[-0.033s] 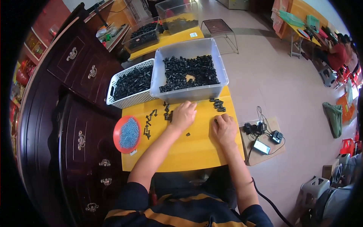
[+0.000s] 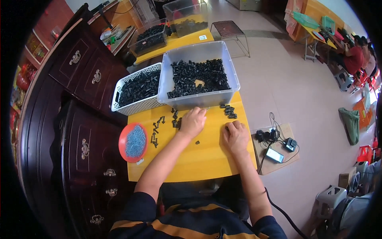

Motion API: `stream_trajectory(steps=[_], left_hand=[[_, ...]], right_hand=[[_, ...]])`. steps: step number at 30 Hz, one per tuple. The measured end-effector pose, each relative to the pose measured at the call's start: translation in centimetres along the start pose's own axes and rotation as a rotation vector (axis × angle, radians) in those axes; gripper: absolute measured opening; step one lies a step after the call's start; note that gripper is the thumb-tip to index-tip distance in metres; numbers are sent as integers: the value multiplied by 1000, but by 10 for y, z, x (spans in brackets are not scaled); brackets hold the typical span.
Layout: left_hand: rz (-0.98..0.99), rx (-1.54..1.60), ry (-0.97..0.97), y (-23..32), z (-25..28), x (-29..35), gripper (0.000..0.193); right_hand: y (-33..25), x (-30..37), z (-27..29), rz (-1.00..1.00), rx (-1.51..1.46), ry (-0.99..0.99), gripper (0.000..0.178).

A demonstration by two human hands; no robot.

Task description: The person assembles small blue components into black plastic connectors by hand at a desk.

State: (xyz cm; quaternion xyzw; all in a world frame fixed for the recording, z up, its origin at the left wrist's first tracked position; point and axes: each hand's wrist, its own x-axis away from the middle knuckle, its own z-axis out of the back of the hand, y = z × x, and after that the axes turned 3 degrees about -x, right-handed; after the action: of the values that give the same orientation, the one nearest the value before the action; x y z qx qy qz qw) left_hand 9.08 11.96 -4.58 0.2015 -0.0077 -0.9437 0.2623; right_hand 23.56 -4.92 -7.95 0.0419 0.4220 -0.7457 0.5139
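Observation:
On the yellow table, my left hand [image 2: 193,122] rests in front of the clear plastic bin [image 2: 199,99], fingers curled together; what they hold, if anything, is hidden. A thin pale sliver shows by its fingertips, too small to name. My right hand [image 2: 237,138] lies closer to the right edge, its fingers bent over a small black plastic part [image 2: 227,128]. Between the hands sits one loose black piece [image 2: 197,142]. Small black parts [image 2: 175,118] are grouped left of my left hand, and a cluster of black parts [image 2: 229,112] lies beyond my right hand.
Black T-shaped pieces [image 2: 155,132] lie beside a red bowl of screws [image 2: 123,142]. A white basket [image 2: 137,104] of black parts adjoins the bin. Dark drawers [image 2: 79,151] stand left; a cardboard sheet with a phone [image 2: 275,155] and cables lies right. People sit far right.

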Motion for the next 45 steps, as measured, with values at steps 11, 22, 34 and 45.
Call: stream_trajectory(steps=[11, 22, 34, 45], left_hand=[[-7, 211, 25, -1, 7, 19, 16], [-79, 133, 39, -3, 7, 32, 6], [-327, 267, 159, 56, 102, 112, 7], [-231, 431, 198, 66, 131, 180, 10]], right_hand=[[-19, 35, 12, -83, -90, 8, 26], [-60, 87, 9, -554, -910, 52, 21], [-99, 86, 36, -734, -1183, -261, 21], [-145, 127, 31, -655, -1175, -305, 23]])
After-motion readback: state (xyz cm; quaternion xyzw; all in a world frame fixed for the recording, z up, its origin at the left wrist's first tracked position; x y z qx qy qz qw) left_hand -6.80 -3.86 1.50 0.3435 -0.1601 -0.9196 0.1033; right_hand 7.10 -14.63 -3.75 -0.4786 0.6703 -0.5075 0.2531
